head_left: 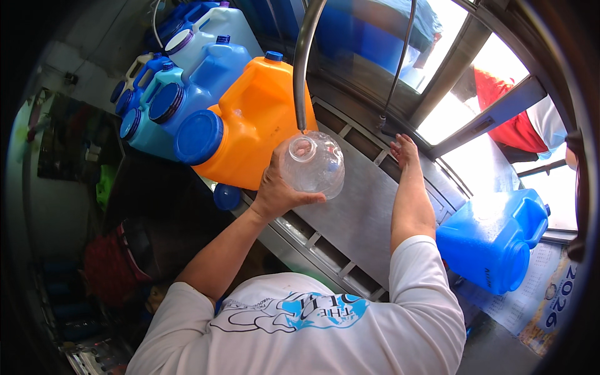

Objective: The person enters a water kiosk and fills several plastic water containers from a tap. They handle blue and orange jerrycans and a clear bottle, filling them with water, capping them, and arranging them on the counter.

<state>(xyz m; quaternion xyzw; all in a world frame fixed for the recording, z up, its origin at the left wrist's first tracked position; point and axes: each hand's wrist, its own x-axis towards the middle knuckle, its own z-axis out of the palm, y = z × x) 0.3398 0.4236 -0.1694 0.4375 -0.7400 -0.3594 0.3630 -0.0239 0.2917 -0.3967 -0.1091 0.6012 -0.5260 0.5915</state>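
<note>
My left hand grips a clear, rounded plastic bottle with its open mouth facing up. The bottle sits just under the tip of a curved metal spout; I cannot make out any water coming from it. Stretched forward on the right, my right hand holds nothing, with its fingers apart. It is close to the base of a thin metal rod; whether it touches a fitting there, I cannot tell. Left of the bottle stands a large orange water jug with a blue cap.
Blue and pale jugs crowd the back left. A steel counter with slots along its edges runs beneath my hands. To the right, a blue jug rests near a calendar sheet. People show beyond the window frame.
</note>
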